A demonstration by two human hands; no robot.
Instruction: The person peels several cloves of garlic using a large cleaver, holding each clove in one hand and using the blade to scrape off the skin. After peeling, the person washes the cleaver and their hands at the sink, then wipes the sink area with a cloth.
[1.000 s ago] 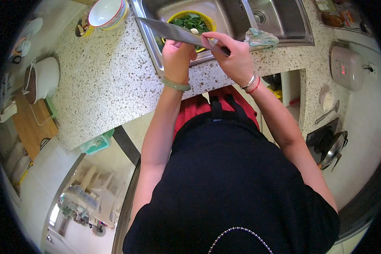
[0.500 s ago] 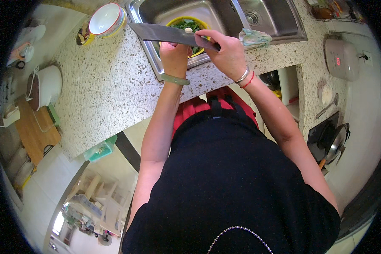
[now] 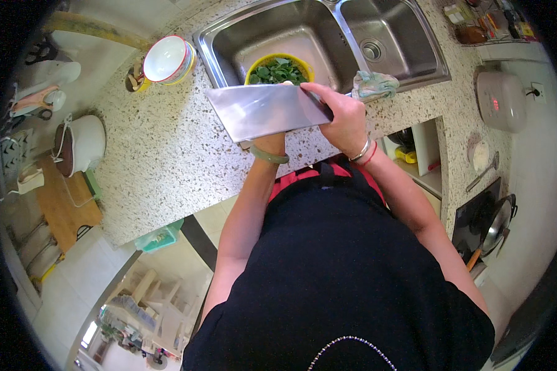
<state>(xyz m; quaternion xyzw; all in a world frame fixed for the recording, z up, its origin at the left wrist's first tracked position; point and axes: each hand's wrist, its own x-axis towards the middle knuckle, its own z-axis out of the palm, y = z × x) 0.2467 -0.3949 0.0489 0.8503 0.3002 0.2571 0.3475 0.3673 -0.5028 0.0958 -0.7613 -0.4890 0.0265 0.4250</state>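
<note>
— Speckled stone bench (image 3: pixel 167 148) seen from the head view, double steel sink (image 3: pixel 328 37) let into it at twelve o'clock. Anything in hand?

— Broad cleaver (image 3: pixel 263 111), flat side up, long axis running from nine o'clock to three o'clock, blade end out toward nine. Right hand (image 3: pixel 343 114) at the three o'clock end, grip clamped round the handle, forefinger laid along the top edge.

— And the other?

— Left hand (image 3: pixel 272 143) mostly hidden under the blade, just at six o'clock of it; only the wrist with a green bangle showing. Open or closed, cannot tell. Nearer the blade's middle than the right, though.

— Containers?

— Yellow bowl (image 3: pixel 257 62) standing in the left basin, at twelve o'clock of the cleaver, partly covered by it, holding green leaves (image 3: pixel 277 71). Right basin bare but for the drain. Stack of bowls (image 3: pixel 167 59) on the bench at ten o'clock, white inside, contents not visible. Crumpled cloth (image 3: pixel 374 83) on the sink's front rim, just at two o'clock of the right hand.

— Farther off?

— White pot (image 3: pixel 83 142) at nine o'clock, wok (image 3: pixel 495 226) on a hob at four o'clock.
</note>
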